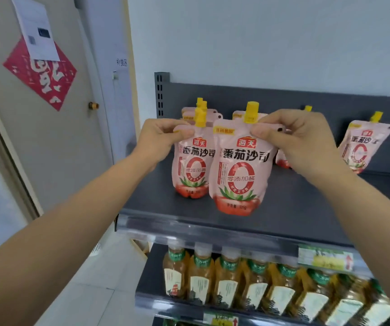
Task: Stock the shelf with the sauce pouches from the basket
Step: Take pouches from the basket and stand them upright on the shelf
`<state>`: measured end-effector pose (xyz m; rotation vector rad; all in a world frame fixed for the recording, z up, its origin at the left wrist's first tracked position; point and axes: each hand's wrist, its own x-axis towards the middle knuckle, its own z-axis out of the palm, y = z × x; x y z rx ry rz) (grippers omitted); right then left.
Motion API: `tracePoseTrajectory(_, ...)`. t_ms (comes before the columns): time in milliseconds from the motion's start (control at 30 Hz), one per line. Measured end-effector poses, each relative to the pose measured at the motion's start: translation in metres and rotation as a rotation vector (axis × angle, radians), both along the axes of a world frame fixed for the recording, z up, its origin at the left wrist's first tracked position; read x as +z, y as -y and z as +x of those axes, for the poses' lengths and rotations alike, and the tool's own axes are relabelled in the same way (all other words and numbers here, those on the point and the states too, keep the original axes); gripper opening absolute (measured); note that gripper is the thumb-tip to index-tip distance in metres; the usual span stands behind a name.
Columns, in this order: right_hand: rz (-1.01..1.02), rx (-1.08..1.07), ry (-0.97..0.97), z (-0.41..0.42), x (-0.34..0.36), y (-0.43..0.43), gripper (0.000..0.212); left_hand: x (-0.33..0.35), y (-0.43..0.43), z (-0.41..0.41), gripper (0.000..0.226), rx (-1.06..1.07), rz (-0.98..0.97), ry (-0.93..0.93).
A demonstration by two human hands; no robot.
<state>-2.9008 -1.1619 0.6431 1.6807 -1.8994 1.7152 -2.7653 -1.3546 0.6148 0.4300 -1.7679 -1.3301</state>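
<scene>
the left hand (pixel 160 135) is pinched on the top corner of a pink tomato sauce pouch (pixel 192 165) standing on the dark shelf (pixel 295 208). the right hand (pixel 300 140) is pinched on the top edge of a second pouch (pixel 240 175), held upright just beside the first, nearer the shelf's front edge. more yellow-capped pouches (pixel 203 111) are stood behind, and another pouch (pixel 363 144) is leaned well apart to the right. tea bottles (pixel 227 283) are lined on the shelf below. the basket is not seen.
</scene>
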Motion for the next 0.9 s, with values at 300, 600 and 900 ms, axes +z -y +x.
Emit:
tracePoseTrajectory(300,0.02,0.046,0.092,0.001,-0.02,0.051,0.016,-0.011,0.062,0.0,0.011,-0.048,-0.192,-0.041)
tracePoseTrajectory(600,-0.062,0.099,0.258,0.022,-0.044,0.071,0.019,0.004,0.099,-0.033,0.038,-0.187,-0.477,0.315)
tracePoseTrajectory(900,0.389,0.226,0.409,0.016,-0.067,0.064,0.046,-0.007,0.092,-0.046,0.032,-0.152,-0.541,0.074)
